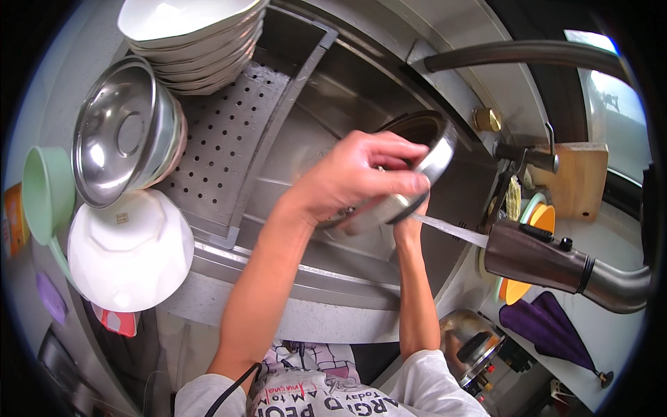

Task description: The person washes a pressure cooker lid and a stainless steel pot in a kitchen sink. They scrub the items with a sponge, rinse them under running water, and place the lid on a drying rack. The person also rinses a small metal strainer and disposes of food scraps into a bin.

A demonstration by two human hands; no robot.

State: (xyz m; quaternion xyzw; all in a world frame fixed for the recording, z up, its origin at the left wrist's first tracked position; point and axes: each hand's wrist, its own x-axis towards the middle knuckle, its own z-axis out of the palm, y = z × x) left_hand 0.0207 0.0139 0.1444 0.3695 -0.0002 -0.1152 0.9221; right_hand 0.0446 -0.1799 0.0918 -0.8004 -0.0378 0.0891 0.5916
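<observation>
Tilted on its side over the sink basin (pixel 292 151) is a round metal vessel or lid (pixel 442 148) with a shiny steel rim and a dark edge band. My left hand (pixel 359 169) reaches across it, thumb and fingers closed at the rim. Of my right hand (pixel 410 221), only the part by the wrist shows under the metal piece's lower edge; its fingers are hidden behind it. A stream of water runs from the dark faucet head (pixel 536 255) on the right to that lower edge, close to my right hand. The metal piece is partly blurred.
Left of the basin lie a perforated metal tray (pixel 208 140), stacked white bowls (pixel 208 57), nested bowls topped by a steel one (pixel 117 130), an upturned white bowl (pixel 130 255) and a green ladle-like cup (pixel 49 193). At right are a wooden cutting board (pixel 573 182) and purple cloth (pixel 544 323).
</observation>
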